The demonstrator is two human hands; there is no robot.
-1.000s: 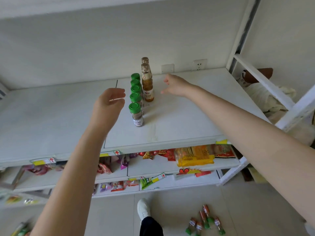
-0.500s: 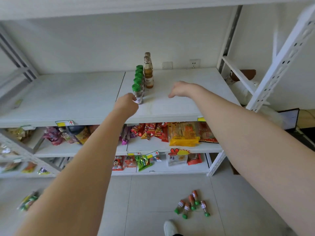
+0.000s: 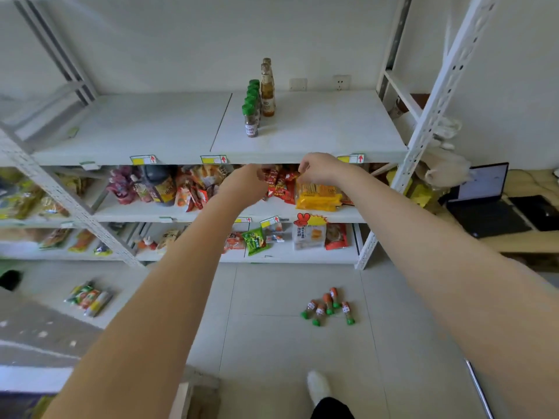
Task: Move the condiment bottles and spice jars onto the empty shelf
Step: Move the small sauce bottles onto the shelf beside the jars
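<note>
- Both hands are held out in front of the rack, level with the second shelf [image 3: 127,212] and just below the front lip of the top shelf [image 3: 317,140].
- Left hand [image 3: 246,184] shows its back. Its fingers curl away from the camera, so I cannot tell whether they are closed or hold anything.
- Right hand [image 3: 320,170] has loosely curled fingers pointing down, with nothing in them. Its fingertips are just in front of the red snack packets [image 3: 279,186] and a yellow packet [image 3: 317,198]; whether they touch is unclear.
- Spice jars [image 3: 251,122] with green caps stand upright on the top shelf in one row running front to back, just right of the seam between its two boards.
- Bottles [image 3: 268,95], two tall ones with amber liquid, stand upright one behind the other, just beside the far end of that row on its right.
- Small jars [image 3: 328,306], five with green caps and orange contents, lie on their sides in a loose cluster on the floor [image 3: 272,343] in front of the rack, well apart from both hands.
- A white shoe [image 3: 317,385] shows at the bottom edge, near the camera.
- A few packets [image 3: 89,297] lie on the floor to the left.
</note>
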